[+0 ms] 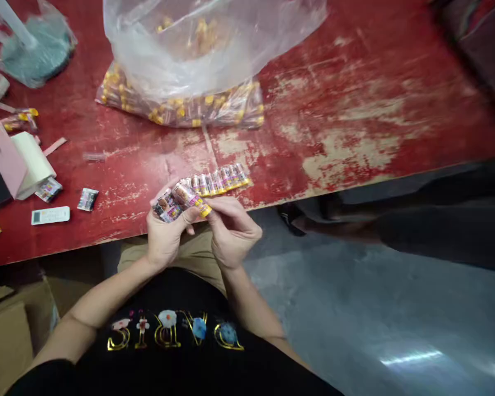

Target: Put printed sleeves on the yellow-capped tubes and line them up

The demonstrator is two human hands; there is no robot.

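1. Yellow-ended printed tube point(188, 197): gripped between the two hands, tilted, at the near edge of the worn red counter point(342, 126).
2. Left hand point(164, 237): fingers pinching the tube's body, thumb uppermost; a dark printed sachet point(165, 207) sits in the same grasp, just left of the tube.
3. Right hand point(234, 232): thumb and index finger pinching the tube's yellow end.
4. Row of similar tubes point(219, 181): side by side on the counter, just beyond the fingers.
5. Translucent plastic bag point(181, 71): farther beyond the fingers, with many yellow-ended pieces.
6. Small dark packet point(87, 199) and white handheld device point(50, 215): left of the fingers, near each other.
7. Plastic-wrapped teal base point(37, 52): far left, well beyond the fingers.
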